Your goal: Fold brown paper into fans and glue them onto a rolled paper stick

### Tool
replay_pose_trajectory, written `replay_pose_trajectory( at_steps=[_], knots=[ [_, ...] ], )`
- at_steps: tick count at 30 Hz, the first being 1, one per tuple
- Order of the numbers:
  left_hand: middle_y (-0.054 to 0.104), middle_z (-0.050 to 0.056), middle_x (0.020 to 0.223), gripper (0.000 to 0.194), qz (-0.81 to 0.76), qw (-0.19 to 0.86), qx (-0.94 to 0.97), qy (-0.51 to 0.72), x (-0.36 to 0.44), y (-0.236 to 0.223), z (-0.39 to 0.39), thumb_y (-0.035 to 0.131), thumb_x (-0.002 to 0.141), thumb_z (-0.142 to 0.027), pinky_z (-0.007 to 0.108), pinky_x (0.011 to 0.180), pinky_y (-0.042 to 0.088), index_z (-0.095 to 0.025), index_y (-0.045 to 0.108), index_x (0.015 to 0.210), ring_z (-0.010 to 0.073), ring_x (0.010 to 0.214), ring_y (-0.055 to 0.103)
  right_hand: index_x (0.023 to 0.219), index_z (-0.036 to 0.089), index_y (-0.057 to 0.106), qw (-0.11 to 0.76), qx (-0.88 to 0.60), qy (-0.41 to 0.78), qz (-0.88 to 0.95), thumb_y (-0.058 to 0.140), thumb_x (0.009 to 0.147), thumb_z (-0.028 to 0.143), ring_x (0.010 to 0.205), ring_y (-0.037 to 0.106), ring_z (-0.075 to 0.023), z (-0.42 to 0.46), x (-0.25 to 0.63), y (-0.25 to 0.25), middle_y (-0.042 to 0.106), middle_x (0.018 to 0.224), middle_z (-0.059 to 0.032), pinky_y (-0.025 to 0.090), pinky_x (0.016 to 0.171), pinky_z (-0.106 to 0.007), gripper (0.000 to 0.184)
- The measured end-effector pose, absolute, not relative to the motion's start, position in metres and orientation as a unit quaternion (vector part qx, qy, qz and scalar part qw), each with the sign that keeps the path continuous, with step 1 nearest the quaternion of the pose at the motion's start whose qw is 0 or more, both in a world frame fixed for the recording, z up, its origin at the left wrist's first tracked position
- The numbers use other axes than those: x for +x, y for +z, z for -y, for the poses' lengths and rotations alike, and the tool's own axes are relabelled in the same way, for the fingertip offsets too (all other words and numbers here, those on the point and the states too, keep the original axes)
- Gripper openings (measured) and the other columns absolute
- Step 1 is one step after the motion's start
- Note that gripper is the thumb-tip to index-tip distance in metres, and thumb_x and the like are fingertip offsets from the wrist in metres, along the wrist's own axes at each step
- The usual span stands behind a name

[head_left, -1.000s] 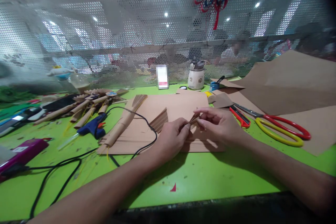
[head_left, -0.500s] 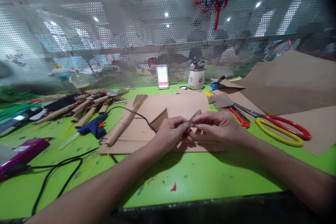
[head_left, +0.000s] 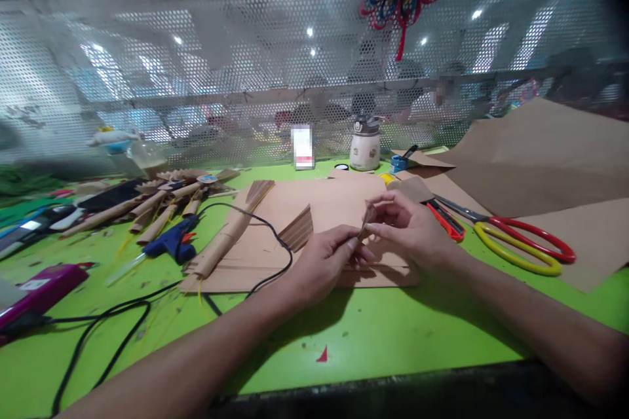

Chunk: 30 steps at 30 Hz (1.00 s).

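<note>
A small pleated piece of brown paper [head_left: 366, 217] is pinched between my hands above a stack of brown paper sheets [head_left: 339, 200]. My left hand [head_left: 327, 255] is closed on its lower end, thumb on top. My right hand [head_left: 405, 226] pinches its upper right side between thumb and fingers. Much of the piece is hidden by my fingers. Another pleated paper piece [head_left: 297, 228] lies on the stack just left of my hands. Farther left, a long rolled paper tube [head_left: 228, 236] with a fanned end rests on the sheets.
A blue glue gun [head_left: 171, 242] with a black cord [head_left: 268, 222] lies left. Right are a red utility knife [head_left: 446, 221], scissors with red and yellow handles [head_left: 521, 242] and large brown paper [head_left: 535, 150]. A bottle [head_left: 364, 144] and a phone [head_left: 303, 146] stand at the back.
My right hand has lifted slightly and its fingers have spread more around the pleated paper, which now stands more upright. My left hand keeps its pinch. The view has shifted slightly.
</note>
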State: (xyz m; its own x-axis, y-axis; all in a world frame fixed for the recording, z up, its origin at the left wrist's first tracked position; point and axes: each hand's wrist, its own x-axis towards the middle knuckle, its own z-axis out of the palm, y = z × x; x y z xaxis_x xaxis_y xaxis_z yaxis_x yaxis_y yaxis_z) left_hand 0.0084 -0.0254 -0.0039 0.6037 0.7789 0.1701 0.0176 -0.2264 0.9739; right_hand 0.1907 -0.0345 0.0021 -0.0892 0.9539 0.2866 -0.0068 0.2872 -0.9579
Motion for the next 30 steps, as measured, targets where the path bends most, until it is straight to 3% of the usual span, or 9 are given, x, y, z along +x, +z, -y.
replay_pose_trajectory(
  at_steps=[4,11,16,20,22,26,30],
  knots=[
    [0.068,0.008,0.085,0.025,-0.282,0.545,0.708,0.349,0.009,-0.004,0.028,0.049,0.091,-0.029,0.030,0.078,0.052,-0.012,0.062,0.104,0.0150,0.078,0.064,0.133,0.026,0.041,0.540,-0.371,0.523,0.545,0.073,0.071,0.019,0.083,0.063,-0.0161,0.036,0.192,0.004,0.066,0.088,-0.0008,0.050,0.081,-0.035,0.070],
    [0.068,0.012,0.089,0.031,-0.286,0.609,0.672,0.310,0.010,0.005,0.031,0.051,0.090,-0.038,0.030,0.069,0.052,-0.010,0.063,0.096,0.0157,0.073,0.065,0.129,0.023,0.049,0.553,-0.374,0.506,0.547,0.073,0.070,0.016,0.079,0.060,-0.0135,0.038,0.192,0.004,0.062,0.083,0.0012,0.049,0.077,-0.031,0.064],
    [0.068,0.010,0.071,0.031,-0.351,0.627,0.620,0.314,0.015,-0.004,0.029,0.064,0.080,-0.040,0.021,0.050,0.046,-0.009,0.060,0.076,0.0103,0.052,0.059,0.131,0.024,0.046,0.568,-0.381,0.492,0.539,0.073,0.068,0.014,0.077,0.059,-0.0134,0.043,0.187,0.008,0.061,0.079,0.0024,0.049,0.075,-0.029,0.069],
    [0.068,0.008,0.068,0.029,-0.359,0.623,0.618,0.318,0.015,-0.007,0.028,0.060,0.083,-0.039,0.020,0.046,0.043,-0.011,0.060,0.074,0.0084,0.046,0.055,0.134,0.025,0.042,0.567,-0.367,0.544,0.498,0.076,0.067,0.015,0.077,0.060,-0.0146,0.043,0.183,0.005,0.063,0.083,0.0010,0.050,0.072,-0.030,0.076],
    [0.068,0.008,0.069,0.026,-0.354,0.585,0.651,0.329,0.013,-0.007,0.027,0.057,0.085,-0.036,0.022,0.052,0.046,-0.012,0.062,0.075,0.0103,0.053,0.058,0.127,0.024,0.050,0.542,-0.360,0.593,0.474,0.078,0.067,0.020,0.073,0.061,-0.0149,0.042,0.182,0.000,0.063,0.082,0.0003,0.050,0.068,-0.031,0.066],
    [0.069,0.008,0.074,0.024,-0.353,0.453,0.748,0.332,0.009,-0.008,0.024,0.053,0.087,-0.031,0.025,0.063,0.048,-0.013,0.067,0.081,0.0145,0.066,0.062,0.090,0.015,0.069,0.496,-0.375,0.615,0.484,0.080,0.066,0.028,0.067,0.060,-0.0140,0.040,0.182,-0.010,0.065,0.077,-0.0027,0.049,0.066,-0.031,0.029],
    [0.069,0.007,0.076,0.025,-0.342,0.444,0.762,0.325,0.009,-0.008,0.025,0.048,0.090,-0.030,0.026,0.066,0.047,-0.014,0.068,0.089,0.0148,0.069,0.062,0.076,0.014,0.071,0.512,-0.400,0.552,0.522,0.083,0.061,0.030,0.064,0.058,-0.0134,0.041,0.183,-0.006,0.067,0.071,-0.0029,0.048,0.064,-0.030,0.024]
  ],
)
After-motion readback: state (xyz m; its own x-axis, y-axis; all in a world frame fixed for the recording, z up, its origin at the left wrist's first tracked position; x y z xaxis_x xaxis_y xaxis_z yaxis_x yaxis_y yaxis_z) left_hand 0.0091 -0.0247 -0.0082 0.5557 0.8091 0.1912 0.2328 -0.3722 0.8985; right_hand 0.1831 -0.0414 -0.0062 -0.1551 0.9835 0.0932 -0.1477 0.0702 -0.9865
